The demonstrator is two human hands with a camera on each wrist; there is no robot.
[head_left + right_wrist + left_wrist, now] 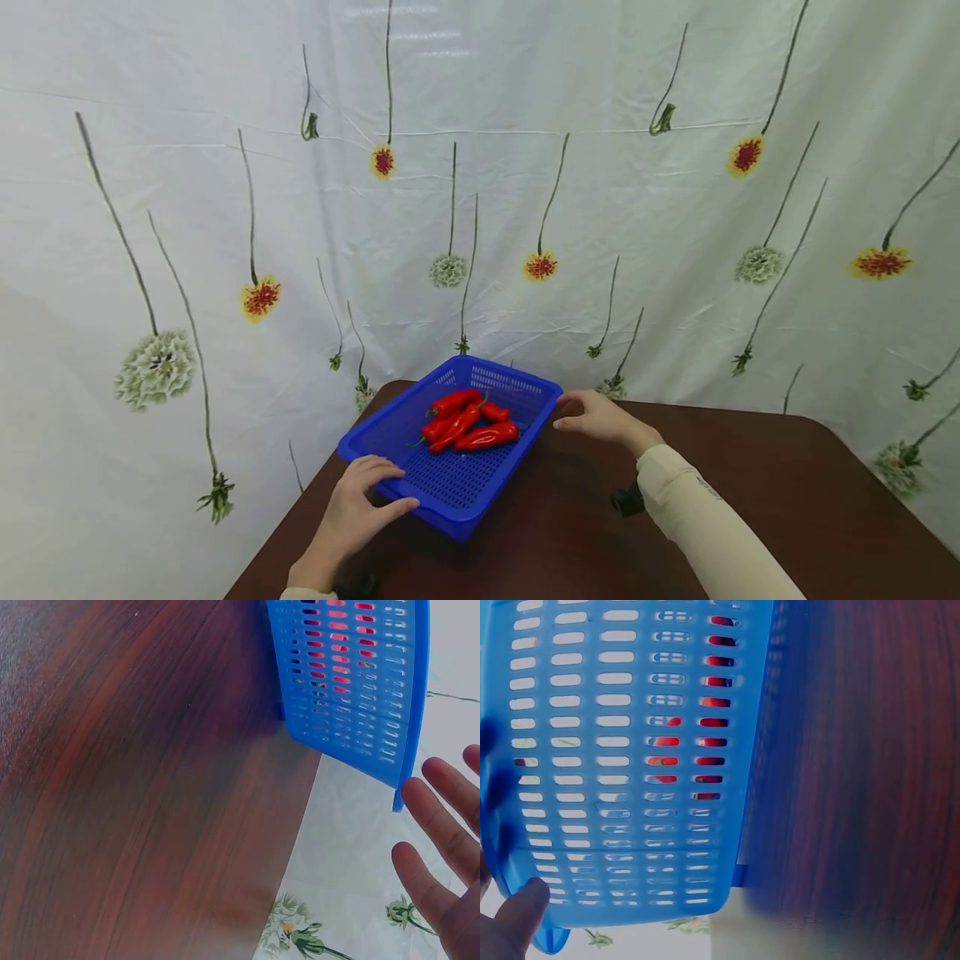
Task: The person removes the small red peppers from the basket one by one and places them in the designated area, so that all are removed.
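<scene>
On the table, a blue plastic basket [480, 500] with slotted walls holds several red peppers [487, 437] with green stems. My left hand [356, 508] is at the basket's near left rim, fingers over the rim and thumb [526, 907] against the outer wall. At the far right corner is my right hand [596, 414], its fingertips close to the rim. In the right wrist view its fingers [427, 814] are spread and fairly straight, gripping nothing; whether a fingertip touches the rim I cannot tell. Through the slots the peppers show red.
The dark brown wooden table [750, 483] extends to the right of the basket. Behind it hangs a white cloth [495, 100] printed with flowers, close to the table's back and left edges. Black devices [628, 500] sit at the wrists.
</scene>
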